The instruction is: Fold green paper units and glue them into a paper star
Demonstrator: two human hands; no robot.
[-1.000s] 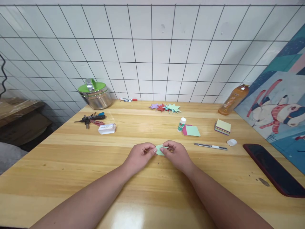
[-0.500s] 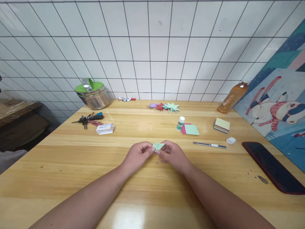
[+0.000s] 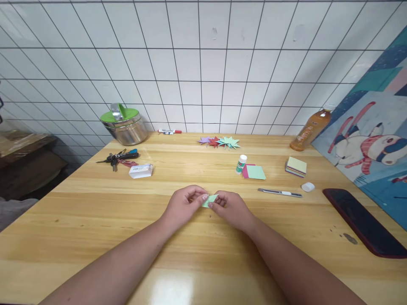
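Note:
Between my two hands is a small folded piece of light green paper (image 3: 210, 201), held just above the wooden table (image 3: 190, 262). My left hand (image 3: 186, 204) pinches its left side with thumb and fingers. On its right side, my right hand (image 3: 231, 207) grips it with the thumb on top. Behind my hands stand a glue stick (image 3: 241, 164) and two flat paper squares (image 3: 256, 172), green over dark pink. Further back lie pointed folded paper pieces (image 3: 228, 142) in purple, red and green.
A utility knife (image 3: 280, 192), white cap (image 3: 308, 187), sticky-note stack (image 3: 296, 166), phone (image 3: 362, 222) and tilted bottle (image 3: 311, 130) are to the right. To the left are a steel pot (image 3: 127, 127), keys (image 3: 119, 158), a small white box (image 3: 140, 170) and a marker (image 3: 170, 131).
The green paper has turned between my fingers and sits slightly lower, its outline now different. Both hands have shifted only a little and still hold it.

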